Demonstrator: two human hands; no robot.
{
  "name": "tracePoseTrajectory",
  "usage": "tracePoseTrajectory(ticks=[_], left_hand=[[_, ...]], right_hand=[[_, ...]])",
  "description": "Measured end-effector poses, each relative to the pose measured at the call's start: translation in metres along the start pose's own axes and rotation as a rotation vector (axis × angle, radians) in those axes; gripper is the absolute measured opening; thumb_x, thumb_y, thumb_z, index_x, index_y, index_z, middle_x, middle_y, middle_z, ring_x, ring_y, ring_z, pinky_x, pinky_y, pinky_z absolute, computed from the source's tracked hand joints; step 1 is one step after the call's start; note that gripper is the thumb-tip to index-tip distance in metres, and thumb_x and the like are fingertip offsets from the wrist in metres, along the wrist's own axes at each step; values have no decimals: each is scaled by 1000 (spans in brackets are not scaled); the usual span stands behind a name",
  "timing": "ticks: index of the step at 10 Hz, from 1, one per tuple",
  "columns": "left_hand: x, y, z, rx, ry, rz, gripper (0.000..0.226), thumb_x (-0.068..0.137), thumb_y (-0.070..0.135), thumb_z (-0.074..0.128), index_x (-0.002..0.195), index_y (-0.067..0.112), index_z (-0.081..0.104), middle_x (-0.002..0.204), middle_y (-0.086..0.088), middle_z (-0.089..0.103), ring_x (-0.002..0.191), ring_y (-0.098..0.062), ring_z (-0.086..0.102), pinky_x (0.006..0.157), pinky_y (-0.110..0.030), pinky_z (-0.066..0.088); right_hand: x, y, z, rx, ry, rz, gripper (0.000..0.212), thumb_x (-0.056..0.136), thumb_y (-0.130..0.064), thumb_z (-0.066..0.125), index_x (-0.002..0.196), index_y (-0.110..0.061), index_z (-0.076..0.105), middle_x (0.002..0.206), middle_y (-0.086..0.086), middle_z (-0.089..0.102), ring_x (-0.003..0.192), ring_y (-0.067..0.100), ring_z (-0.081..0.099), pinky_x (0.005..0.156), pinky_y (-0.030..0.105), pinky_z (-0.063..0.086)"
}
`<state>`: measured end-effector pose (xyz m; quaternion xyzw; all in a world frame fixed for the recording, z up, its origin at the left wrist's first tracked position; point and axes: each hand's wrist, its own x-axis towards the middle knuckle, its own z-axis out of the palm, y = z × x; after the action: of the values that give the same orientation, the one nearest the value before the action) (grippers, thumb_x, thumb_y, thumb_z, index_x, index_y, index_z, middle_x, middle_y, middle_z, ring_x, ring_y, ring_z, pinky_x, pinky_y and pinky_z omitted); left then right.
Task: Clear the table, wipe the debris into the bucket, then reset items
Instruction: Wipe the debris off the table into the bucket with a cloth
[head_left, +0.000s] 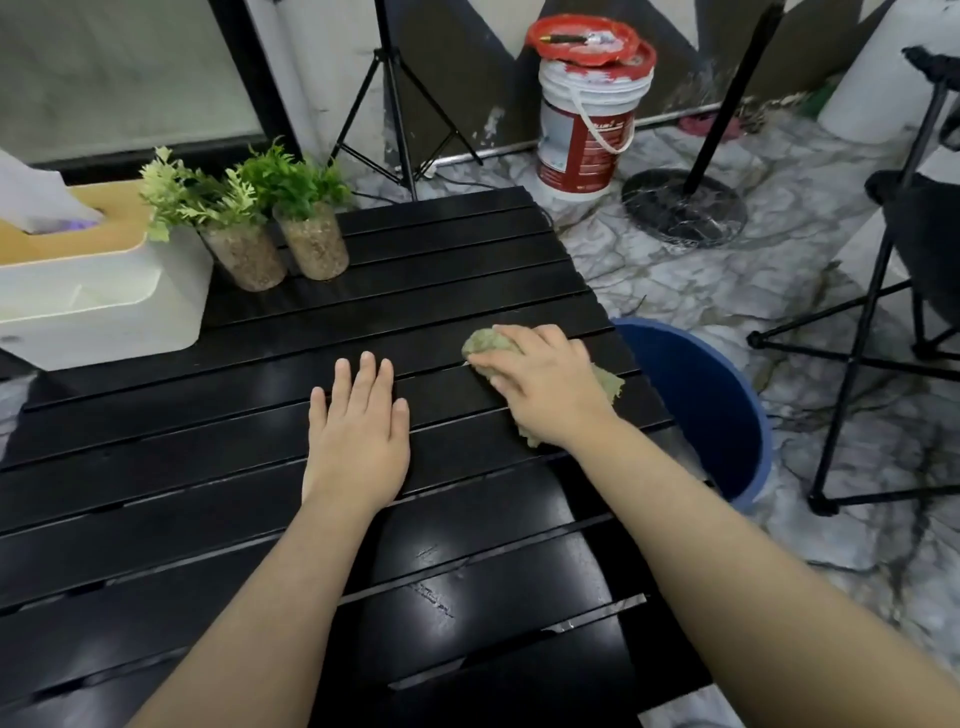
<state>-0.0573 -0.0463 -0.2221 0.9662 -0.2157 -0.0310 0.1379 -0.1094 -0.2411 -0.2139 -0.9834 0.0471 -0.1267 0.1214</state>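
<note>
R hand (545, 387) fingers curled, clamped on a crumpled green cloth (491, 344), pressing it onto the black slatted table (467, 597) nr its R edge. L hand (358, 436) flat, fingers out & close together, palm on slats. Blue bucket (727, 415) on floor just beside that edge.

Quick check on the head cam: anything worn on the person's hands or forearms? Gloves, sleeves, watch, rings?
Nothing worn. The left hand and right hand are bare, with no gloves, rings, watch or wristband visible. Both forearms are uncovered down to the frame's bottom edge, so no sleeve shows. Nails look short and unpainted.
</note>
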Motion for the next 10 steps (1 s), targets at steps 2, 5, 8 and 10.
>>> tracePoseTrajectory(ticks=[2,5,8,10], left_hand=[[-1,0,0,-15,-13,-3,52,97,34,16,146,20,8,158,1,3,145,-19,-7,119,-42,-3],[0,-2,2,-6,6,7,52,97,34,16,146,20,8,158,1,4,145,-19,-7,118,-42,-3],[1,-2,3,-9,15,5,52,97,34,16,146,20,9,158,2,4,145,-18,-7,118,-42,-3],[0,-2,3,-16,13,0,52,97,35,16,146,21,8,158,2,3,145,-18,-7,118,-41,-4]], right_hand=[[17,47,-14,-135,43,503,32,94,-23,45,124,-25,55,127,14,46,114,35,37,89,43,35],[34,2,-13,19,-234,98,45,85,-49,56,127,-39,45,128,-6,46,122,20,35,97,41,29],[47,-5,-25,17,-312,-112,17,87,-32,61,104,-27,60,111,-9,57,113,16,38,94,37,33],[51,-17,-26,-328,-247,-160,24,87,-10,47,104,-25,55,113,-6,53,111,22,36,83,35,28]])
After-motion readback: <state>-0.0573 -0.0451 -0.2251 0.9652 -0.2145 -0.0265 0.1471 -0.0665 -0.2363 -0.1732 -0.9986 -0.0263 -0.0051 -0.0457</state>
